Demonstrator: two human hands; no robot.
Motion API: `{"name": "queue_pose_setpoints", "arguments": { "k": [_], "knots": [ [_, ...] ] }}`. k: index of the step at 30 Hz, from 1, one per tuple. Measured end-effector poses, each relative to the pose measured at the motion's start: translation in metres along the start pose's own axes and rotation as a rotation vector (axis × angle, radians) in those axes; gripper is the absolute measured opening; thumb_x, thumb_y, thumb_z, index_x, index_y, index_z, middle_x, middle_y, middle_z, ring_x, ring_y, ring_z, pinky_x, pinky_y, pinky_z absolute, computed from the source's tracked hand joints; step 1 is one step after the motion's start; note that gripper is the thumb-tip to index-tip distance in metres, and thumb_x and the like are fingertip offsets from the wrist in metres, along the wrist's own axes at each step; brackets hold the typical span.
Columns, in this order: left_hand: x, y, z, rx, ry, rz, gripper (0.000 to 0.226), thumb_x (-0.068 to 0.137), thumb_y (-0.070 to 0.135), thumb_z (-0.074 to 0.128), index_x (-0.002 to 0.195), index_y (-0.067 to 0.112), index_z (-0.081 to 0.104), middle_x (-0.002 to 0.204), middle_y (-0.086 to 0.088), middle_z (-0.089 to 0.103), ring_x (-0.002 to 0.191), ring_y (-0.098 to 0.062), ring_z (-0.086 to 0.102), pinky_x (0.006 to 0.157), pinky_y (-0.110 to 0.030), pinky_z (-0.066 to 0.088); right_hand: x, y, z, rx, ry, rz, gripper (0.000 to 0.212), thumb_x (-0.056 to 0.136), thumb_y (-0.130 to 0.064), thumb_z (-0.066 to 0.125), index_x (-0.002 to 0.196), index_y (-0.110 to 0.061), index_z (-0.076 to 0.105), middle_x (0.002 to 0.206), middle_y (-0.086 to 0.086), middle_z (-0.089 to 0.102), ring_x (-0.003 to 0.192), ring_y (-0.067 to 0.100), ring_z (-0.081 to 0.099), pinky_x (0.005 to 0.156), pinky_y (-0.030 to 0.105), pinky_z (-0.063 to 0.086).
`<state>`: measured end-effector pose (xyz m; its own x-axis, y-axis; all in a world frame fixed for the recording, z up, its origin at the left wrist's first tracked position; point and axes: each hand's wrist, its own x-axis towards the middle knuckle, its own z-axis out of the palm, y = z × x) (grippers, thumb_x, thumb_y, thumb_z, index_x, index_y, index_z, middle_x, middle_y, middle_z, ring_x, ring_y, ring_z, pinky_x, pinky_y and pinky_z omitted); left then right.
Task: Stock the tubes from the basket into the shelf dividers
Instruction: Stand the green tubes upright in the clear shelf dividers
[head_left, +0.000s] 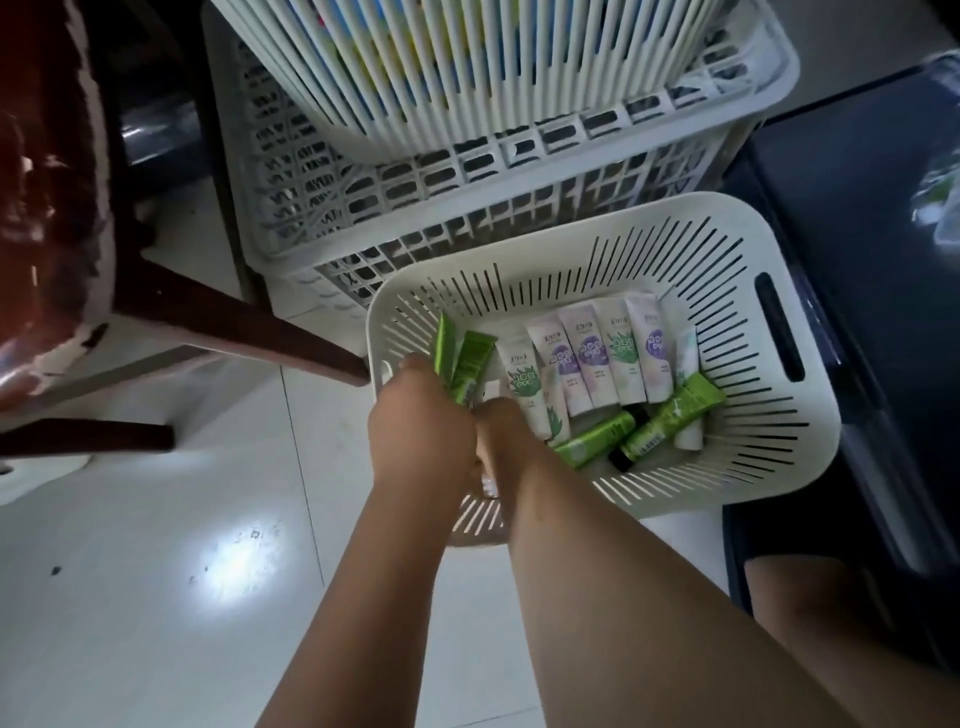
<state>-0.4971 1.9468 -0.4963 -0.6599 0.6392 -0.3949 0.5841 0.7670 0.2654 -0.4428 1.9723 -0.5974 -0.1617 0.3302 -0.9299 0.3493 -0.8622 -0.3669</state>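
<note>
A white slotted basket (779, 249) stands on the tiled floor. A row of several white tubes with purple or green prints (587, 358) lies in it, and loose green tubes (597, 439) lie at its near side. My left hand (421, 421) is at the basket's left rim and grips two green tubes (460, 364) that stick up beyond its fingers. Touching it on the right, my right hand (501, 436) reaches down into the basket. Its fingers are hidden, and something white shows just beneath it.
Larger white lattice crates (467, 208) are stacked right behind the basket. Dark wooden chair legs (234, 322) cross the floor at the left. A dark blue bin (857, 260) stands against the basket's right side. My knee (831, 623) is at lower right.
</note>
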Motion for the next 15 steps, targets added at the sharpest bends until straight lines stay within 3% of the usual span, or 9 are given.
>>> {"name": "queue_pose_setpoints", "arguments": {
  "k": [2, 5, 7, 9, 13, 15],
  "knots": [
    [0.004, -0.002, -0.015, -0.087, 0.045, 0.045, 0.015, 0.083, 0.007, 0.061, 0.096, 0.014, 0.06, 0.077, -0.004, 0.063, 0.069, -0.027, 0.059, 0.052, -0.032, 0.039, 0.008, 0.008, 0.014, -0.055, 0.045, -0.017, 0.022, 0.081, -0.022, 0.061, 0.093, -0.004, 0.068, 0.09, 0.014, 0.072, 0.081, 0.032, 0.072, 0.076, 0.046, 0.062],
    [0.011, -0.004, -0.033, -0.248, 0.087, 0.077, 0.018, 0.081, 0.007, 0.065, 0.089, 0.024, 0.064, 0.078, 0.001, 0.068, 0.073, -0.022, 0.065, 0.06, -0.038, 0.054, 0.012, 0.004, 0.022, -0.124, 0.137, -0.101, 0.028, 0.086, -0.035, 0.061, 0.101, -0.012, 0.068, 0.104, 0.007, 0.073, 0.095, 0.028, 0.071, 0.087, 0.04, 0.06],
    [0.018, -0.007, -0.038, -0.462, -0.003, 0.018, 0.029, 0.077, 0.006, 0.07, 0.083, 0.034, 0.067, 0.081, 0.004, 0.073, 0.078, -0.021, 0.071, 0.072, -0.047, 0.061, 0.013, 0.0, 0.022, -0.222, 0.212, -0.085, 0.028, 0.093, -0.036, 0.064, 0.104, -0.011, 0.069, 0.108, 0.006, 0.074, 0.101, 0.027, 0.071, 0.084, 0.029, 0.056],
    [0.025, -0.011, -0.037, -0.605, -0.1, -0.061, 0.033, 0.076, 0.003, 0.076, 0.084, 0.035, 0.07, 0.084, 0.004, 0.077, 0.081, -0.021, 0.075, 0.079, -0.051, 0.062, 0.014, -0.005, 0.023, -0.238, 0.244, -0.062, 0.027, 0.095, -0.034, 0.066, 0.105, -0.009, 0.069, 0.107, 0.006, 0.074, 0.101, 0.026, 0.071, 0.079, 0.029, 0.055],
    [0.031, -0.016, -0.034, -0.664, -0.166, -0.082, 0.03, 0.079, -0.003, 0.079, 0.098, 0.019, 0.073, 0.088, -0.002, 0.078, 0.082, -0.024, 0.077, 0.085, -0.051, 0.062, 0.015, -0.013, 0.023, -0.171, 0.217, 0.006, 0.022, 0.093, -0.026, 0.064, 0.104, -0.007, 0.066, 0.091, 0.008, 0.063, 0.101, 0.029, 0.069, 0.071, 0.031, 0.048],
    [0.031, -0.017, -0.034, -0.716, -0.171, -0.087, 0.031, 0.079, -0.006, 0.079, 0.104, 0.012, 0.072, 0.092, -0.008, 0.078, 0.083, -0.027, 0.077, 0.084, -0.052, 0.062, 0.018, -0.014, 0.024, 0.0, 0.177, 0.051, 0.02, 0.09, -0.024, 0.064, 0.101, -0.008, 0.058, 0.091, 0.01, 0.064, 0.097, 0.029, 0.069, 0.071, 0.032, 0.051]
  ]
}}
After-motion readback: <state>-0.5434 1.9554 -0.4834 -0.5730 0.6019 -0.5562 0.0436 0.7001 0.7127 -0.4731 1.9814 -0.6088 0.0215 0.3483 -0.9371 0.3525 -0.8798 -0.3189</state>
